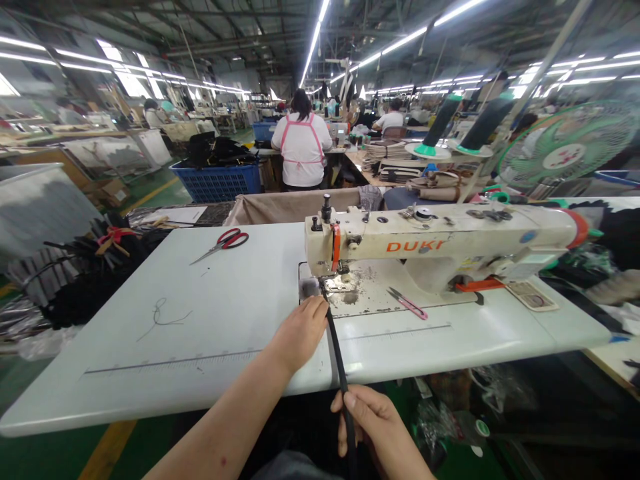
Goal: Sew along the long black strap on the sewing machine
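A sewing factory: a sewing machine set in a pale counter, thread cones behind it, a blue crate heaped with dark pieces, and seated people down a long hall under strip lights and a metal roof

Black strip: long, narrow, nearly straight | far end partly hidden by your left hand, at the needle end of your cream sewing machine | runs toward you over the desk's front edge | gripped lower down by your right hand
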Motion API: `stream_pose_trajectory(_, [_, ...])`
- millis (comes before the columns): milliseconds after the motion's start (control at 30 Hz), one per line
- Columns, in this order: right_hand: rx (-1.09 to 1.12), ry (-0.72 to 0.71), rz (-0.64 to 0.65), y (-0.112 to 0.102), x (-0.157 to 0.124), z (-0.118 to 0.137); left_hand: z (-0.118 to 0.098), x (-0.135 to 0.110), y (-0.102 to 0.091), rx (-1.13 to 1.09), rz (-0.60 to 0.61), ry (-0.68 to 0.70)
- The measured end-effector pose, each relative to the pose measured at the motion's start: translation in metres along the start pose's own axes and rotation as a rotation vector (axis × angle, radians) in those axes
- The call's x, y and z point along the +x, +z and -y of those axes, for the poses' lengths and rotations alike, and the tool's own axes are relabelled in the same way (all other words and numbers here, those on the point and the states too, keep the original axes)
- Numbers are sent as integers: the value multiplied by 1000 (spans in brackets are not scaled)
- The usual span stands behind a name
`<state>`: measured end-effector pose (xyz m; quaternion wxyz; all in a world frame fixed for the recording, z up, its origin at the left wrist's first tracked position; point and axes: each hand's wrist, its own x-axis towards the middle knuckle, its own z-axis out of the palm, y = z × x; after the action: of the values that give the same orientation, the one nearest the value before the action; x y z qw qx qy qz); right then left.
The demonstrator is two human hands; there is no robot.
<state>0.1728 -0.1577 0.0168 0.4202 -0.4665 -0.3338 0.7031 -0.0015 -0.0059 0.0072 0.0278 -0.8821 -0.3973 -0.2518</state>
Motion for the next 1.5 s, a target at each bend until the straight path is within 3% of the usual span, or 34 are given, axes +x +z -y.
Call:
stream_pose_trajectory(300, [-87, -62, 45, -7, 0, 2, 2, -4, 3, -15, -24, 19])
stream_pose_trajectory(467, [-233, -239, 143, -10, 0, 6, 2, -3, 1, 6, -24, 38])
stream_pose_trajectory(567, [-323, -285, 107, -9, 4, 11, 2, -3, 1, 6, -17, 39])
stream_pose_trajectory(667, [-274, -206, 27, -7, 5, 15, 1, -4, 1, 5, -12, 30])
stream_pose_trajectory(800, [-158, -72, 53, -3, 1, 16, 1, -4, 1, -8, -31, 14])
stream_pose_trajectory(1500, [-221, -63, 85, -7, -14, 9, 3, -4, 0, 7, -20, 50])
